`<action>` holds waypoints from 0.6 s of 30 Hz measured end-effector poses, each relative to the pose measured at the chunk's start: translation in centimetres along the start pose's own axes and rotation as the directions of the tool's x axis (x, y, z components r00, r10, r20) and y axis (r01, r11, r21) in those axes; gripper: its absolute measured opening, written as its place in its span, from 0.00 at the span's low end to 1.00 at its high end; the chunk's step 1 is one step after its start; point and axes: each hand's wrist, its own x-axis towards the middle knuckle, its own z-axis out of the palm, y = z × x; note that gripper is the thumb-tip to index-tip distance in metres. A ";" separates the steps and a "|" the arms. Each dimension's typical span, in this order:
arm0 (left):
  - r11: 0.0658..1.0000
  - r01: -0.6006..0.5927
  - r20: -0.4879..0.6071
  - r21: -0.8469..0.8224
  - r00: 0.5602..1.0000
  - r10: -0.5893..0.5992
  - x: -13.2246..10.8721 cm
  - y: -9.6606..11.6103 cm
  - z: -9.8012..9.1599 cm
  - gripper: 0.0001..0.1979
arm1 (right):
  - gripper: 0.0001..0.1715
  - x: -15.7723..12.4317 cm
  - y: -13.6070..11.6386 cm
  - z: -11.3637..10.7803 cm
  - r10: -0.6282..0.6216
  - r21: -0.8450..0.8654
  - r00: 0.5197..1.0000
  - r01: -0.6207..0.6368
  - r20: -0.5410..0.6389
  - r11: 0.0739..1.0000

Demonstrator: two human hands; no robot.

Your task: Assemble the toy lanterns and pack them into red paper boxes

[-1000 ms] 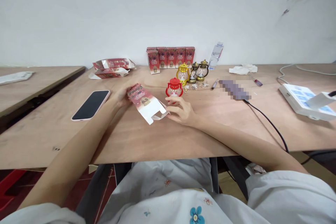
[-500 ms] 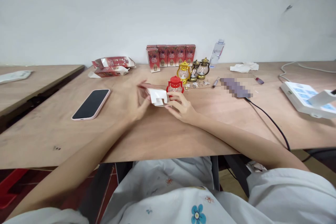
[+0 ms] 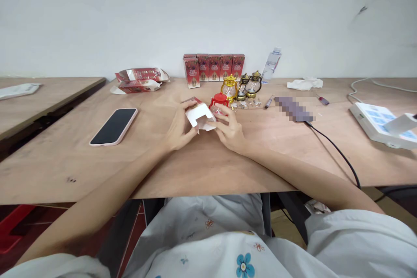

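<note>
Between my hands is a small red cardboard box [image 3: 199,115], its white inner flaps turned toward me and its end standing open. My left hand [image 3: 179,130] grips the box's left side, thumb at the lower edge. On the other side, my right hand [image 3: 232,132] has its fingers bent at the box's right flap. Just behind those fingers stands a red mini lantern [image 3: 220,99], partly covered by them. Beyond it are a gold lantern [image 3: 230,88] and two bronze lanterns [image 3: 243,87], with small metal parts [image 3: 243,105] lying in front.
Several red printed boxes [image 3: 208,68] stand against the wall, with opened cartons [image 3: 140,80] to their left. A phone [image 3: 114,127] lies at left. To the right are a water bottle [image 3: 272,65], a screwdriver [image 3: 269,102], a tissue [image 3: 304,83], a cabled device [image 3: 293,109] and a power strip [image 3: 384,124].
The box has turned so its open, white-flapped end faces me more. My left hand has shifted slightly right along its side, and my right hand stays at the flap.
</note>
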 end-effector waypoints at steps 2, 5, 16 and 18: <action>1.000 -0.017 0.000 0.000 1.000 0.017 0.1 -0.5 -0.3 0.22 | 0.14 0.1 0.3 0.0 0.053 0.015 0.997 -0.052 -0.047 0.999; 0.997 -0.055 0.054 0.063 0.997 0.052 0.1 -1.1 -0.9 0.17 | 0.15 0.3 0.6 0.0 0.066 0.036 0.997 -0.064 -0.037 0.997; 0.974 -0.169 0.064 0.151 0.985 0.161 0.5 -0.5 -1.9 0.14 | 0.10 0.5 0.3 -0.2 -0.047 0.187 0.997 0.034 0.068 0.982; 0.969 -0.209 0.051 0.133 0.978 0.204 0.6 -0.7 -2.0 0.14 | 0.08 0.5 0.3 -0.2 -0.045 0.176 0.997 0.034 0.060 0.984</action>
